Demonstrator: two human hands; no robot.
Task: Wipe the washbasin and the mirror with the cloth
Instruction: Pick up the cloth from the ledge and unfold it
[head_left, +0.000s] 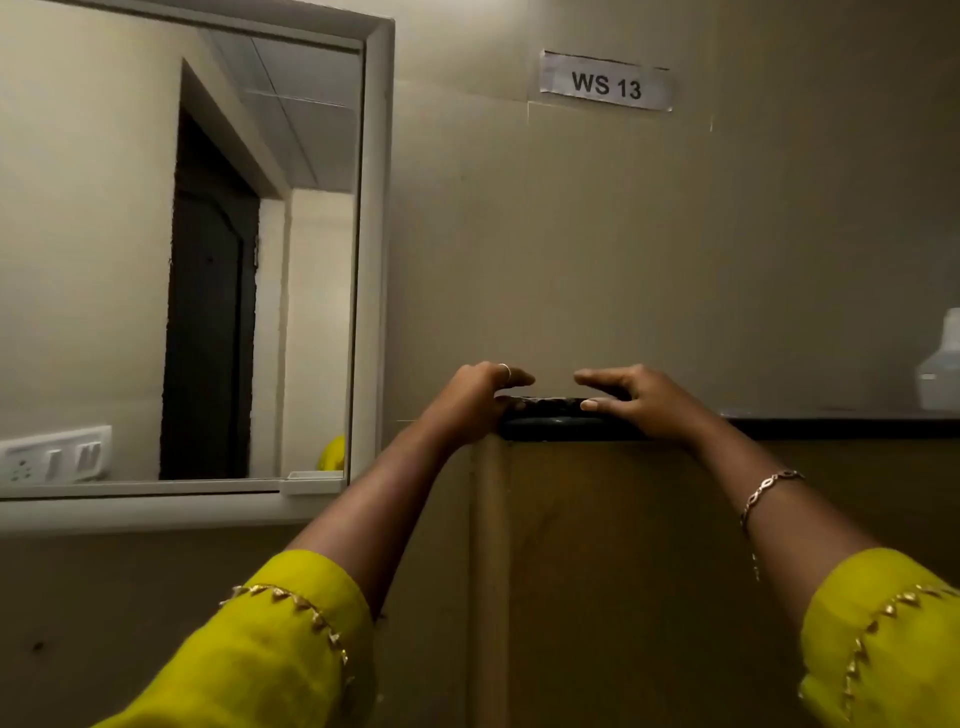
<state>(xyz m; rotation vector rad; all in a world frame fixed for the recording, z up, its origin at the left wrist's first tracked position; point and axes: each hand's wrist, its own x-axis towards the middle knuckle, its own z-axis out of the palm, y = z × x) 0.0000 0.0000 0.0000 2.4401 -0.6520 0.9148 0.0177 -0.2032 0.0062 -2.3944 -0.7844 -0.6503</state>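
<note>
The mirror (104, 249) in its white frame hangs on the wall at the left and reflects a dark doorway. No washbasin is in view. A dark, rough-edged cloth (545, 404) lies on top of a black ledge (831, 427) over a brown partition. My left hand (475, 397) curls over the cloth's left end, with a ring on one finger. My right hand (636, 397) rests at its right end, thumb against the front and fingers stretched out above it. Both arms reach upward in yellow sleeves.
A white bottle (941, 366) stands on the ledge at the far right. A paper label reading WS 13 (605, 83) is stuck high on the wall. A white switch plate (54, 454) shows in the mirror's lower left corner.
</note>
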